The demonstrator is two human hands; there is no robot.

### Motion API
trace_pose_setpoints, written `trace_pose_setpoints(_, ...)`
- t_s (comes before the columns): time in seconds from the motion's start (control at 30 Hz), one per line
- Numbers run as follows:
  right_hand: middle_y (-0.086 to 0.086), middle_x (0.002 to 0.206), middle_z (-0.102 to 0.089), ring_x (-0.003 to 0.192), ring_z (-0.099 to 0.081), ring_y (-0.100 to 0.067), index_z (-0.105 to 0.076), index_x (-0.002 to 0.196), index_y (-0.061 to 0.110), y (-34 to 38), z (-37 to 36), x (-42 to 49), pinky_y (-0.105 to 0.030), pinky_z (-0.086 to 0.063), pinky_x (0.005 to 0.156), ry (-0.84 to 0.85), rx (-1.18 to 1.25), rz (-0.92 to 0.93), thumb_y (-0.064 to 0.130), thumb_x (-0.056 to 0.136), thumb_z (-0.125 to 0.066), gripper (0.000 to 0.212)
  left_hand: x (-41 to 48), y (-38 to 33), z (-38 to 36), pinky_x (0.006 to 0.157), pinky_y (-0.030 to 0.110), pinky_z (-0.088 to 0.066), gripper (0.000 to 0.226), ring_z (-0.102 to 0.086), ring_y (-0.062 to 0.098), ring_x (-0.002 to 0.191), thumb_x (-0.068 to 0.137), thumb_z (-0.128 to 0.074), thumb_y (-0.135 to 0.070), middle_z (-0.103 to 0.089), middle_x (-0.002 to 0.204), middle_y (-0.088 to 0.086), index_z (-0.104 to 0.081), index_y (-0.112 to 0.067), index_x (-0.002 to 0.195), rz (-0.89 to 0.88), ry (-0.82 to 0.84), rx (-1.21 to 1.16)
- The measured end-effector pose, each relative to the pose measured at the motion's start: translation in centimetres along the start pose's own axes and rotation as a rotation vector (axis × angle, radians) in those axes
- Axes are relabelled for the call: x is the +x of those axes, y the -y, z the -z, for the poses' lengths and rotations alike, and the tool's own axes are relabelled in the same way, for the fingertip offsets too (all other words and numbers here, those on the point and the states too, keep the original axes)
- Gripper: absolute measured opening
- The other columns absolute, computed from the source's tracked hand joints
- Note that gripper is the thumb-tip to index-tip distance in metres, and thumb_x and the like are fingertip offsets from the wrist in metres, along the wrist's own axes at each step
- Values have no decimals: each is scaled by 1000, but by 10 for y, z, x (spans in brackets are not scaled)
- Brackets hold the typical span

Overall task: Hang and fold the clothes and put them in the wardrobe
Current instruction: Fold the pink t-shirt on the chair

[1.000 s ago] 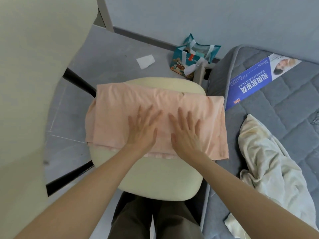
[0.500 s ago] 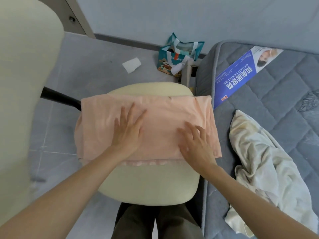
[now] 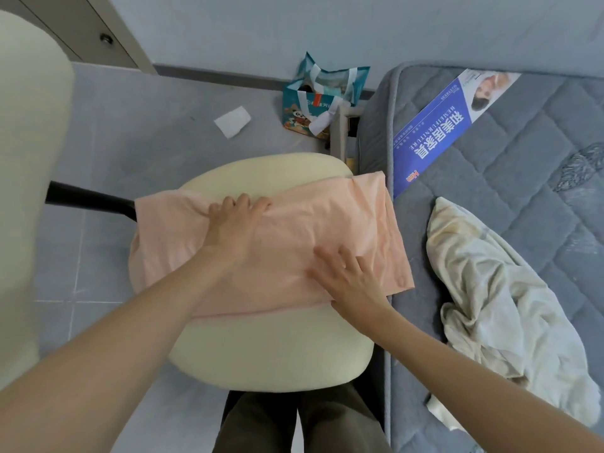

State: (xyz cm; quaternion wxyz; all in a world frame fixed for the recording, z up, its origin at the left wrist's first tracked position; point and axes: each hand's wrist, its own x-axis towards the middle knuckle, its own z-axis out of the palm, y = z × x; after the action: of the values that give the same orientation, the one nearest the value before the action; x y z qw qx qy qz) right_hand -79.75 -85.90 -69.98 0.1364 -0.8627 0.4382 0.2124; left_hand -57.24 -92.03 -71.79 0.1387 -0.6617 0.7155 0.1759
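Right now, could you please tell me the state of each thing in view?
pink garment: folded, lying across the chair seat.
left hand: grips the garment's far edge.
right hand: flat, pressing the garment.
cream garment: crumpled, unfolded, on the mattress.
shopping bag: open, upright on the floor.

In the middle of the frame, a folded pink cloth [image 3: 310,223] lies on a cream chair seat [image 3: 261,348]. The left hand [image 3: 233,228] curls its fingers over the cloth's top edge. The right hand [image 3: 349,282] lies flat on its lower right part.
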Motion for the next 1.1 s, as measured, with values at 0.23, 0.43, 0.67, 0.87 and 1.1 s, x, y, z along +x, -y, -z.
trace_pose_setpoints(0.23,1,160,-12,146,-7,-32,-39,142,23,-25,17,27,-42,-14,116,27,43,-8,11,101,-29,43,-48,-2,-16,82,42,-47,44,-59,36,102,93,-50,-19,-58,113,17,-32,-15,134,205,197,-350)
trace_pose_setpoints(0.43,4,157,-25,145,-10,-32,-53,124,17,-36,37,58,-45,-3,116,-160,199,-61,2,91,-30,42,-60,-17,-32,77,31,-42,58,-57,30,108,84,-67,-39,-55,113,10,-38,-2,118,482,474,-789)
trace_pose_setpoints(0.67,-4,134,-40,123,-34,-32,-40,126,9,-24,28,58,-40,-34,99,-379,1120,-992,16,87,-51,40,-28,-14,-28,73,34,-47,32,-64,28,93,92,-59,-30,-68,102,19,-65,1,99,701,129,-1295)
trace_pose_setpoints(0.87,-10,136,-45,132,-29,-32,-47,130,9,-38,12,64,-42,-33,107,-55,1194,-1116,47,83,-63,63,-5,-16,-16,72,24,-43,47,-62,22,98,87,-63,-41,-66,108,10,-65,-1,112,704,64,-1294)
trace_pose_setpoints(1.1,-11,121,-60,104,-61,-26,-51,125,5,-50,26,60,-36,-53,86,-5,1494,-899,23,89,-63,42,-10,-14,11,59,24,-43,24,-59,17,82,86,-67,-29,-66,96,4,-64,-10,100,620,12,-1377)
